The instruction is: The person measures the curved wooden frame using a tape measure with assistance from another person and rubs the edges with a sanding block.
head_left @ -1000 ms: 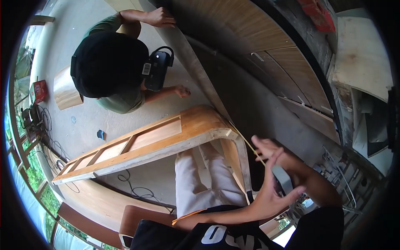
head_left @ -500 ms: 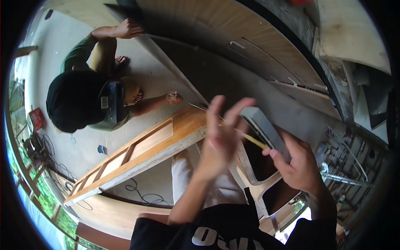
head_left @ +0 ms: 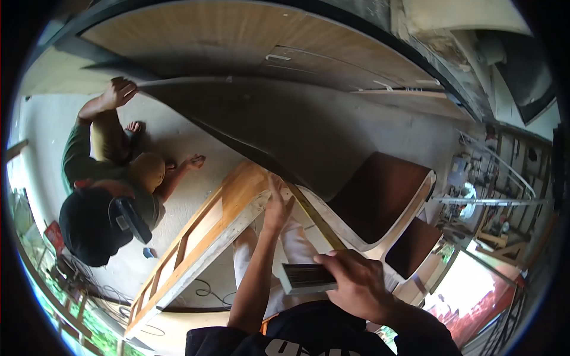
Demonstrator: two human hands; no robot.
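Observation:
My right hand [head_left: 359,282] is closed around a grey rectangular block [head_left: 306,279] with a dark, streaked face, low in front of my body. A flat yellow strip [head_left: 317,221], like a tape measure blade, runs from this hand up toward the frame's corner. My left hand [head_left: 276,204] reaches there with fingers stretched out, fingertips right at the corner of the wooden frame [head_left: 208,228] and close to the strip's far end. A large dark sheet [head_left: 255,115] rises behind the frame, its lower edge just past my left fingertips.
At the left a crouching person [head_left: 98,213] in a dark cap holds the sheet's corner with one hand. Two brown-topped pieces [head_left: 386,196] with pale edges stand right of the frame. Cables [head_left: 211,293] lie on the floor. A cluttered rack [head_left: 504,207] is at the far right.
My right hand has come down and left with the grey block, and more of the yellow strip shows. My left hand has moved to the frame's corner. The person's raised hand has shifted left.

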